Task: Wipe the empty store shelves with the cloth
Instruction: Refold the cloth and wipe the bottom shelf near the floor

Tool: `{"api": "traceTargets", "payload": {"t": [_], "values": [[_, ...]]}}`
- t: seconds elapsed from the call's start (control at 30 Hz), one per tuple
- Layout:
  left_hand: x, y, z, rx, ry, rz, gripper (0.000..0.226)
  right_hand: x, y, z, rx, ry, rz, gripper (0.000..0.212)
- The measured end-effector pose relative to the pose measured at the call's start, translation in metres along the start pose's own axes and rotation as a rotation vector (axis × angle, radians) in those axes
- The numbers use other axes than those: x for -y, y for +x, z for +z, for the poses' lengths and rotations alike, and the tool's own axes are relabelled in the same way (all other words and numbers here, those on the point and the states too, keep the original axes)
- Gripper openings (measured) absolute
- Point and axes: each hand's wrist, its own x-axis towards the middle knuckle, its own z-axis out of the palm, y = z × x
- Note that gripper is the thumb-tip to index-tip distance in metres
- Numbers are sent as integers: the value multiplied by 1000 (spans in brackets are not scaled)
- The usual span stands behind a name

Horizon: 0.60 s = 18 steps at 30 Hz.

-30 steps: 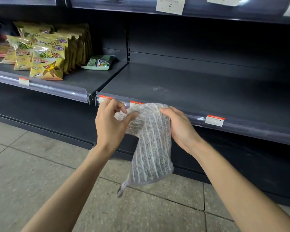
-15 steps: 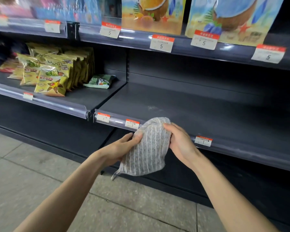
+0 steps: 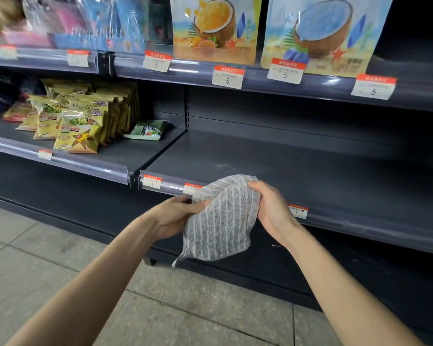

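Observation:
A grey ribbed cloth [image 3: 221, 221] hangs folded in front of the shelf's front rail, held between both hands. My left hand [image 3: 175, 216] grips its left edge from below. My right hand [image 3: 273, 211] holds its upper right side with fingers curled over the top. Just behind them lies the empty dark grey shelf [image 3: 298, 171], bare, with a faint pale smudge near its front left. The cloth is off the shelf surface.
Yellow snack bags [image 3: 80, 118] and a green packet [image 3: 148, 129] sit on the adjoining left shelf. Coconut-print bags [image 3: 215, 28] stand on the shelf above. Price tags [image 3: 298, 211] line the rails. A dark lower shelf and grey tiled floor [image 3: 48, 258] lie below.
The view tilted up, bringing the upper shelf into sight. The cloth went from hanging long to folded shorter, and my left hand moved from its top to under its left edge.

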Motion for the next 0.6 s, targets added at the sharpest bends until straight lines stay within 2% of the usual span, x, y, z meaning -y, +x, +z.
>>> {"api": "traceTargets", "payload": {"t": [0.1, 0.13, 0.2, 0.27, 0.37, 0.47, 0.53, 0.6], "values": [[-6, 0, -6, -174, 9, 41, 101, 0, 0, -2, -118, -208, -121, 22], [-8, -2, -5, -213, 24, 44, 104, 0, -2, -1, -137, -239, -155, 20], [-10, -5, 0, -199, 85, -1, 89, 1, -3, 0, -145, -244, -178, 23], [-9, -7, 6, -80, 158, -143, 62, 1, -2, 3, -92, -171, -133, 22], [3, -3, 7, 12, 80, -295, 66, 2, -1, 7, -3, -61, -56, 20], [11, -2, 9, 67, 38, -246, 61, 2, -3, 7, 15, -75, -50, 22], [12, -3, 6, 41, -34, -192, 55, 2, -4, 5, 3, -114, -42, 23], [12, -2, 1, -47, -115, -94, 63, 1, -6, 4, -25, -188, -55, 25]]}}
